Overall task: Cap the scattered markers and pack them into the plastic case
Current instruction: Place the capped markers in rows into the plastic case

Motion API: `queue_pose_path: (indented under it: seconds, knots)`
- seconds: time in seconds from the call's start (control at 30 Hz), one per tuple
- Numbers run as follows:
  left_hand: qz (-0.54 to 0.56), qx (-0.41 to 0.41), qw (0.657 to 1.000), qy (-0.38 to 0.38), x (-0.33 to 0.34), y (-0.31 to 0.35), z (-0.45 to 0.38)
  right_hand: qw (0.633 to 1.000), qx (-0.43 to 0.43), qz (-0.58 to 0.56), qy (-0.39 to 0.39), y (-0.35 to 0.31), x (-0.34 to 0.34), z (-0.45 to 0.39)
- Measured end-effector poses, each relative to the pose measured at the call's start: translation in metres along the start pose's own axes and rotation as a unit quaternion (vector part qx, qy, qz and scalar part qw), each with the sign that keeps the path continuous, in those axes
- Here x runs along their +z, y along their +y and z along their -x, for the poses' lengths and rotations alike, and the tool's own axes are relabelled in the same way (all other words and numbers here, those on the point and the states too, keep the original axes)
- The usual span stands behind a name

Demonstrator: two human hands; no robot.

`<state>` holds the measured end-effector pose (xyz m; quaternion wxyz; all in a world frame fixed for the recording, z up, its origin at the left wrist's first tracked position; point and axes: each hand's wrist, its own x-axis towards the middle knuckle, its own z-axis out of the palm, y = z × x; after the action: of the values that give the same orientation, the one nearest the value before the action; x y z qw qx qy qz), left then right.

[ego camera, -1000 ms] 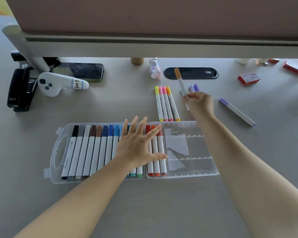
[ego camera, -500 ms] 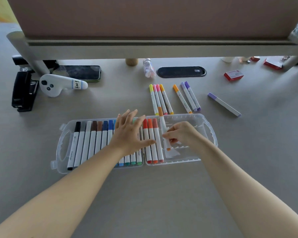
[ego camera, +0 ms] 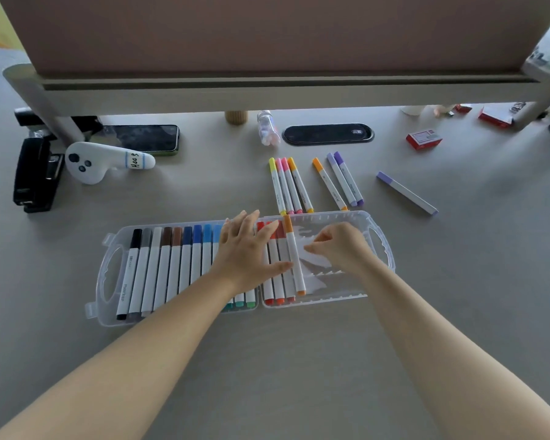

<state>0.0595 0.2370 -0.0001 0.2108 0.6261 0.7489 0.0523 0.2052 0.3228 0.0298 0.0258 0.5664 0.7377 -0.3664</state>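
Note:
The clear plastic case (ego camera: 382, 249) lies open in the middle of the desk. Its left half holds a row of capped markers (ego camera: 169, 265) from black to green. My left hand (ego camera: 248, 252) rests flat across the case's middle. In the right half, red and orange markers lie side by side, and an orange marker (ego camera: 294, 258) lies slightly tilted against them. My right hand (ego camera: 340, 249) hovers over that half, its fingertips just right of the orange marker, apart from it. Beyond the case lie several capped markers (ego camera: 288, 185), three more (ego camera: 340, 182) and a lone lilac one (ego camera: 405, 192).
A phone (ego camera: 140, 138), a white controller (ego camera: 105, 161) and a black stapler (ego camera: 35, 176) sit at the back left. A small bottle (ego camera: 267, 128), a black oval cable port (ego camera: 327, 134) and a red box (ego camera: 424, 139) lie under the raised shelf (ego camera: 267, 90).
My right hand carried the orange marker from behind the case into its right half, laid it next to the red and orange ones and let go. My left hand stayed on the case.

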Motion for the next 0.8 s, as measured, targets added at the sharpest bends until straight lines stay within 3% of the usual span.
queue_pose_path:
  seconds: [0.2,0.57,0.8]
  knots:
    - [-0.081,0.001,0.996,-0.024,0.006,0.01,-0.015,0.979,-0.022,-0.032,0.199,0.007,-0.018,-0.025]
    - [-0.11,-0.003,0.994,0.016,0.022,0.002,-0.009,0.976,0.048,0.036,0.21,0.01,-0.018,-0.086]
    - [-0.124,0.004,0.992,0.007,0.02,0.003,-0.008,0.959,0.057,0.019,0.275,0.004,-0.014,-0.098]
